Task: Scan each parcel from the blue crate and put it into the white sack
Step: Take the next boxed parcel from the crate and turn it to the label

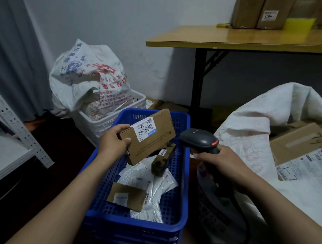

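The left hand [114, 141] has its fingers [122, 127] clamped on the short end of a cardboard parcel [152, 146], thumb on the near face and the rest over the top edge. That grip leaves the barcode label [146, 128] bare and tipped toward the right. Across from it, the right hand [217, 157] has its fingers [201, 156] wrapped tight round the grip of the scanner [199, 139], nose levelled at that label, with a red spot on its casing. I'd call this the scan itself.

The parcel hangs over the far half of the blue crate [182, 190], clear of everything below, so no other barcode meets the beam. Underneath, a dark little box [162, 162] leans by the crate's right wall, white mailers [158, 185] lie mid-crate, and a flat brown box [126, 196] sits toward the near-left corner.

The white sack [251, 132] gapes just right of the crate, its mouth folded back and handy for a short drop, with cartons [300, 144] inside it.

I can't tell whether the trigger is pressed, since the handle hides it. The scanner's window faces away. The held parcel covers part of the crate's floor, the sack runs off the right edge, and the label print is too small to read.
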